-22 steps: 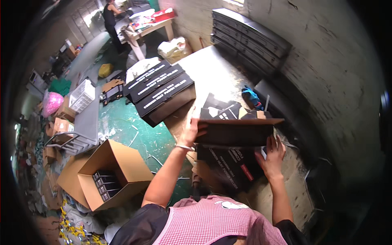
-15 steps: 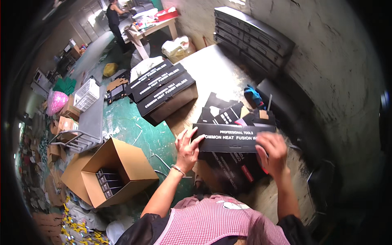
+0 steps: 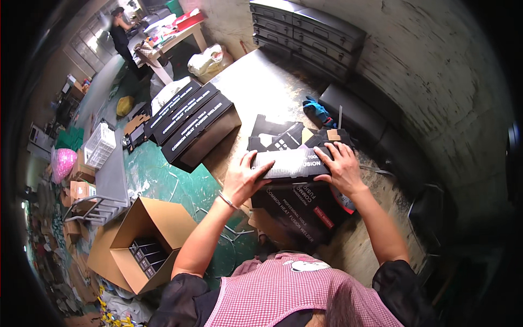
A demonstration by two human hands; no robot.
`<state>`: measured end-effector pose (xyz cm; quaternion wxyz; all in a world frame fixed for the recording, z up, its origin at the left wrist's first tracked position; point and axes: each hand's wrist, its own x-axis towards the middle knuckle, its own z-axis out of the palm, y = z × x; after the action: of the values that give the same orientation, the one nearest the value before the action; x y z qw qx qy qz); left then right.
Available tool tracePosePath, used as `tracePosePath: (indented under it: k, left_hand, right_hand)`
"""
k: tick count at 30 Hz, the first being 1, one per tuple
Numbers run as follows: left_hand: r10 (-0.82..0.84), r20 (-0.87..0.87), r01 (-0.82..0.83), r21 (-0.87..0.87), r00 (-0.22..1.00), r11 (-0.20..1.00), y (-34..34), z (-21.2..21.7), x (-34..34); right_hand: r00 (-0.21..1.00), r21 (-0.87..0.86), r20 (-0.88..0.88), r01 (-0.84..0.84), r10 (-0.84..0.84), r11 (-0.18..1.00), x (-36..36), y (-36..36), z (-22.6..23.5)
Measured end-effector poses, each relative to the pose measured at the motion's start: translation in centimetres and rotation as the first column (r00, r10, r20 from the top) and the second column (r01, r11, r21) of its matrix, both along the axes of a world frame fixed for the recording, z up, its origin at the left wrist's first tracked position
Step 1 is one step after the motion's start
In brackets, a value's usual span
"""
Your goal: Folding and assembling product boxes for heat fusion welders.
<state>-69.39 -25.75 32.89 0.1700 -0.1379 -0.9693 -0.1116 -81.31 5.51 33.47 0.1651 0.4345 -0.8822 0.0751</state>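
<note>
A black cardboard box point(image 3: 290, 166) with white print lies on the table before me, its top catching strong glare. My left hand point(image 3: 243, 179) grips its left end, fingers over the top edge and thumb along the front. At the right end, my right hand point(image 3: 341, 170) has its fingers spread over the top and its thumb on the front edge. Beneath and nearer to me is a larger black printed carton surface point(image 3: 294, 212) with a small red label. Whether the two are joined is hidden. Black cardboard pieces point(image 3: 276, 132) lie just beyond.
Several closed black boxes point(image 3: 193, 128) stand at the table's left. An open brown carton point(image 3: 163, 220) holding small black boxes sits lower left. Blue gloves point(image 3: 317, 111) lie at the right, near black cases point(image 3: 308, 32). A person point(image 3: 121, 38) stands by a far table point(image 3: 174, 41).
My right hand has come in over the box top, with its fingers now spread there. The box's printed face has tipped and looks narrower. The whole view has shifted slightly.
</note>
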Motion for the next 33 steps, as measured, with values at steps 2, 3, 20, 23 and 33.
tracePosePath:
  k: [2, 3, 20, 23, 33]
  left_hand:
    - [0.019, 0.018, -0.02, 0.031, 1.0, 0.999, 0.2, -0.5, 0.9]
    - [0.009, 0.061, -0.012, 0.041, 0.998, 0.999, 0.0, -0.5, 1.3]
    - [-0.201, 0.269, 0.214, -0.022, 0.942, 0.976, 5.5, 0.8, -0.3]
    - [-0.229, 0.289, 0.231, 0.027, 0.93, 0.973, 6.4, 0.1, -2.8]
    - [-0.154, 0.088, 0.135, 0.187, 0.984, 0.973, 6.3, -0.6, -3.6]
  right_hand:
    - [0.995, 0.012, 0.098, 0.001, -0.003, 1.0, 1.1, 0.0, 0.1]
    - [0.992, 0.024, 0.123, -0.005, 0.002, 1.0, 1.8, 0.0, 0.4]
    - [0.64, -0.563, 0.769, 0.67, 0.008, 0.484, 12.5, -5.9, -3.4]
    - [0.476, -0.418, 0.879, 0.777, -0.005, 0.47, 12.9, -6.6, -2.5]
    - [0.653, -0.644, 0.75, 0.757, 0.104, -0.112, 14.4, -8.0, -5.5]
